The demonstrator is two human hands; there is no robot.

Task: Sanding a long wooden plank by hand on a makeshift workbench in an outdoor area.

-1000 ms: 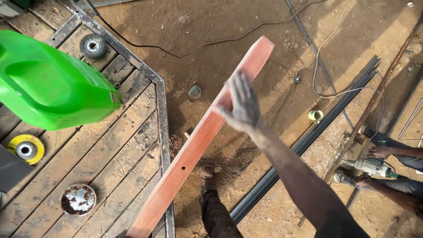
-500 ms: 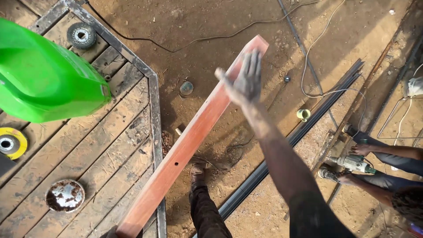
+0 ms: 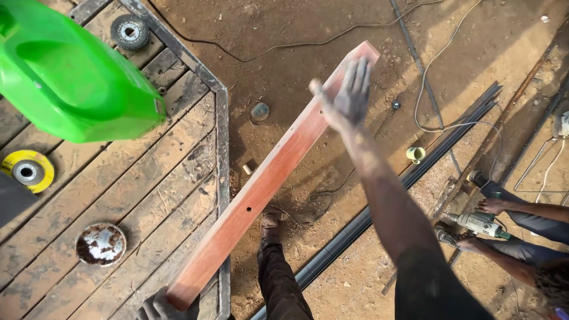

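Observation:
A long reddish wooden plank (image 3: 267,178) with small drilled holes slants from the bottom left up to the top middle. My right hand (image 3: 349,95) lies flat on its far end, fingers spread, holding nothing. My left hand (image 3: 157,307) grips the plank's near end at the bottom edge, over the corner of the metal-framed wooden table (image 3: 220,136). A bright green plastic jug (image 3: 71,77) fills the upper left, close to the camera; what holds it is hidden.
On the table lie a yellow grinding disc (image 3: 26,170), a grey disc (image 3: 129,31) and a rusty round tin (image 3: 101,243). My leg and foot (image 3: 272,237) stand on dirt. Black metal bars (image 3: 415,172), cables and a small yellow cup (image 3: 415,154) lie right. Another person's hands hold a power tool (image 3: 477,224).
My right hand has slid along the plank toward its far end, staying flat. The view has shifted slightly; the plank stays gripped at its near end.

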